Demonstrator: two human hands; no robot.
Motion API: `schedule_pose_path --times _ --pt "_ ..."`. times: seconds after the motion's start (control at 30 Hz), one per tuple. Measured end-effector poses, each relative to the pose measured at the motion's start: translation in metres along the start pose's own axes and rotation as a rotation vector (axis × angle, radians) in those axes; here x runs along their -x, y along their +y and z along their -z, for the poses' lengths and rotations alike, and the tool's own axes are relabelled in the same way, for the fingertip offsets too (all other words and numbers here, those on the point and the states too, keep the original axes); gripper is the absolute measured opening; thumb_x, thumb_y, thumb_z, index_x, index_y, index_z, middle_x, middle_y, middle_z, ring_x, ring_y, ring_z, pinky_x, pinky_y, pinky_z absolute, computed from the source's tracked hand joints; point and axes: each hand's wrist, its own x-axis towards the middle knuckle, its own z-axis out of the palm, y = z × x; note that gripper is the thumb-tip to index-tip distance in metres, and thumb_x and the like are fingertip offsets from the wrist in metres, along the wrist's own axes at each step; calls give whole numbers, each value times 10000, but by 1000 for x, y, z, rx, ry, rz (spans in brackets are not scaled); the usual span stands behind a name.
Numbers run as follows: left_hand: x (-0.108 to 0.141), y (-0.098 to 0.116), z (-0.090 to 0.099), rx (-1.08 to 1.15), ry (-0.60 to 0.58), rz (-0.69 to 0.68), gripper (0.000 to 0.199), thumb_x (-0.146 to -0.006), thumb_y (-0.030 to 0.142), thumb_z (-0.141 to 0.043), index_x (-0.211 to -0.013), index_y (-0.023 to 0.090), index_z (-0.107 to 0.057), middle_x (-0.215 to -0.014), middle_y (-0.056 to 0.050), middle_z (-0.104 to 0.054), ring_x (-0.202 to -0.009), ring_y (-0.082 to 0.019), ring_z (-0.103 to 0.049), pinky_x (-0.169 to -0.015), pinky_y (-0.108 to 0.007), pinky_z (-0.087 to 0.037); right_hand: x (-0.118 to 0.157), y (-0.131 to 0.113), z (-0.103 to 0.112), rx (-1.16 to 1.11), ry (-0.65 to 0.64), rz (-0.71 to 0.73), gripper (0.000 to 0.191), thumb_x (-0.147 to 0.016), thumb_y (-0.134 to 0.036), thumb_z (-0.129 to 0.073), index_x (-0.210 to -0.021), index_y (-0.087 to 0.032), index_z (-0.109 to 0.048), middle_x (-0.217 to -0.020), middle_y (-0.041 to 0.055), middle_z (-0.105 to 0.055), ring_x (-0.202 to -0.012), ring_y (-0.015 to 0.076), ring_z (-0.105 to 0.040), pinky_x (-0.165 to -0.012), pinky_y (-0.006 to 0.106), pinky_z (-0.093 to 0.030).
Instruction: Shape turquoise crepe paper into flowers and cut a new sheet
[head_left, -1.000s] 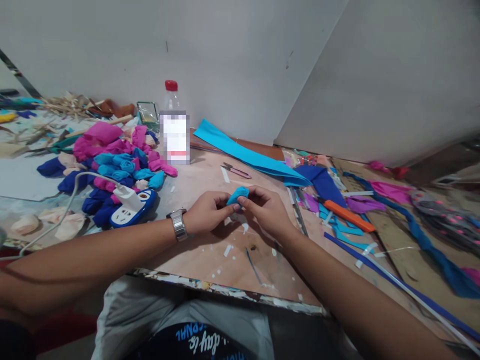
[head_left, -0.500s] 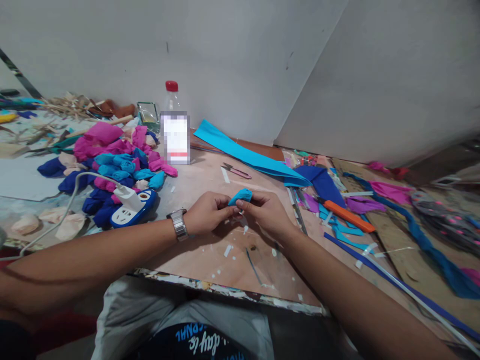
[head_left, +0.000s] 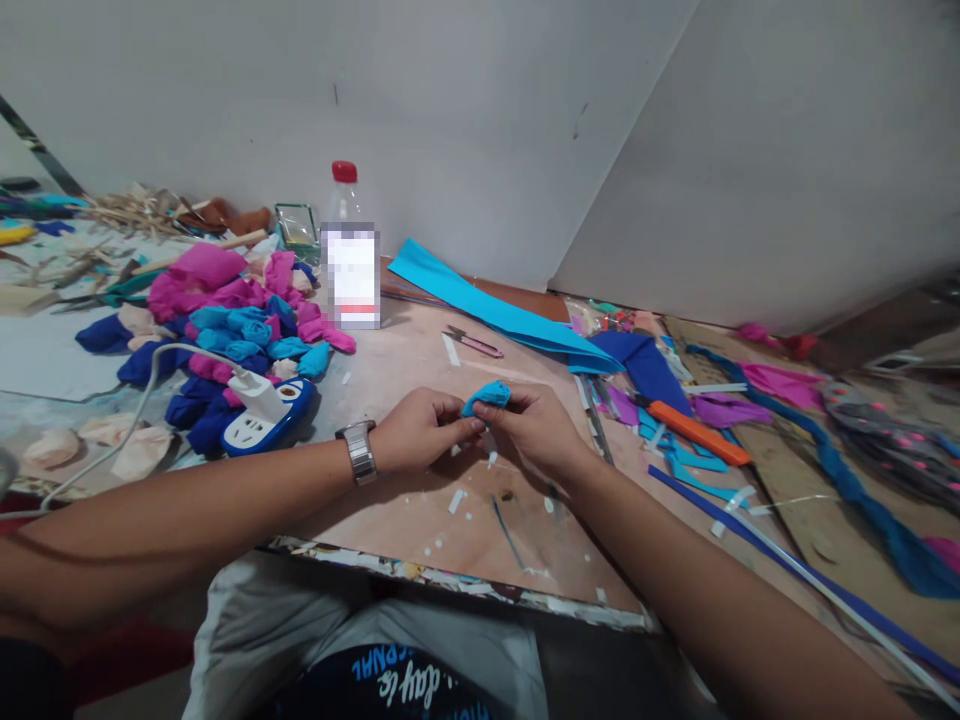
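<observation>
blue paper roll (head_left: 487, 395) lying left-to-right — left hand (head_left: 418, 432) and right hand (head_left: 534, 425), each grip pinched closed on it

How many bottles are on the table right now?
1. The bottle, with a red cap, stands upright at the back of the table near the wall, just right of the pile of rolled paper pieces. Others could be hidden behind the clutter.

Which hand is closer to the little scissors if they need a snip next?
Probably the right hand. The scissors lie just beyond it, slightly to its left. Both it and the left hand pinch the blue roll, so one must let go first.
</observation>
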Motion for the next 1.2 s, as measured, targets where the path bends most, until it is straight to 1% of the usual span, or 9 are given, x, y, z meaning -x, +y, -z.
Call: schedule_pose_path --times 0.17,0.27,0.37,0.47,0.6,0.7,0.8,1.03,1.2 --pt "0 0 4 -76 -39 -72 399 -931 487 -606 -862 123 -756 -864 -95 -784 -743 -164 -704 -647 -238 -493 0 1 -2 -69 23 -83 316 -661 -387 -906 -694 -164 -685 -613 -19 -630 -525 124 -571 -491 263 -448" --pt "0 1 3 -106 -55 -73 413 -936 489 -591 -873 119 -763 -848 -99 -779 -713 -164 -689 -633 -248 -500 0 4 -2 -105 33 -86 306 -647 -356 -918 -704 -162 -688 -631 -19 -645 -540 130 -591 -508 273 -471" --pt "1 1 1 -150 -11 -67 410 -932 486 -594 -888 111 -756 -798 -100 -760 -666 -157 -658 -592 -252 -487 -1 4 0 -115 33 -82 292 -657 -340 -917 -699 -156 -694 -670 -13 -666 -595 126 -611 -578 281 -505" --pt "1 0 0 -106 7 -100 407 -953 477 -568 -893 115 -742 -832 -101 -760 -694 -153 -661 -614 -253 -495 -1 1 0 -133 28 -122 303 -652 -356 -921 -709 -157 -699 -678 -11 -675 -592 124 -618 -571 272 -500" --pt "0 0 1 -81 -39 -126 396 -982 449 -529 -876 125 -730 -863 -93 -761 -742 -148 -672 -677 -257 -501 -1 0 -1 -143 37 -171 336 -621 -368 -936 -730 -158 -698 -659 -11 -675 -537 124 -614 -510 252 -477" --pt "1 1 2 -155 -57 -129 361 -977 416 -534 -875 131 -731 -843 -79 -755 -724 -142 -656 -676 -260 -484 -2 3 -1 -153 60 -153 337 -609 -350 -941 -711 -152 -689 -659 -7 -677 -551 121 -609 -521 250 -485" --pt "2 1 1 -228 -26 -126 356 -974 407 -531 -872 128 -727 -786 -67 -735 -670 -134 -617 -621 -253 -442 -2 4 0 -151 62 -127 318 -629 -337 -933 -698 -150 -686 -655 -12 -670 -575 112 -604 -542 239 -475" --pt "-1 2 0 -18 68 -89 405 -950 489 -550 -798 131 -662 -742 -49 -665 -653 -120 -581 -608 -242 -440 -2 0 -3 -140 33 -115 324 -649 -371 -921 -820 -168 -735 -709 5 -717 -586 140 -651 -565 264 -512" --pt "-1 7 0 -22 81 -47 317 -923 396 -568 -756 135 -634 -714 -34 -642 -613 -111 -555 -573 -232 -410 -2 3 -4 -150 1 -12 239 -703 -323 -885 -831 -170 -754 -768 11 -728 -671 165 -684 -667 306 -553"
